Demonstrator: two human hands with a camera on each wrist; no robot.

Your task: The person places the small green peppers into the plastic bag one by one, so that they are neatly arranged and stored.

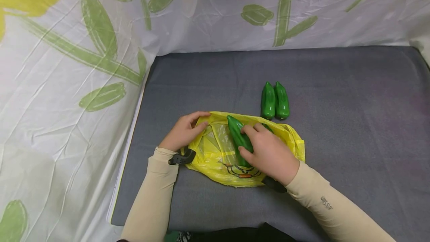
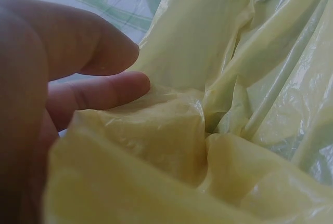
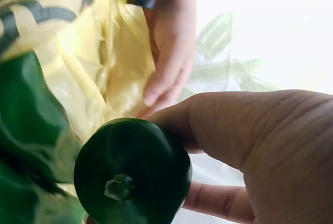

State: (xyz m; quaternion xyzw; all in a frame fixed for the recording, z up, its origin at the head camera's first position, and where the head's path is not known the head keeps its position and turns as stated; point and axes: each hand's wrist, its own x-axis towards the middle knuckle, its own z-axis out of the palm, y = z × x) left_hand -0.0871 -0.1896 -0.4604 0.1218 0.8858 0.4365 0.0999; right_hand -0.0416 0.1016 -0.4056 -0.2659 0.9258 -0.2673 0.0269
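Note:
A yellow plastic bag with a printed cartoon face lies with its mouth spread. My right hand holds a glossy green pepper over the bag's opening, its pointed tip angled away and left. The right wrist view shows the blunt stem end of this pepper between thumb and fingers. My left hand touches the bag's left rim, its thumb and forefinger extended and apart. More green peppers show beside the held one, and part of one appears behind my right hand.
Two green peppers lie side by side just beyond the bag. A grey cloth covers the table. White sheeting with painted leaves hangs along the back and left.

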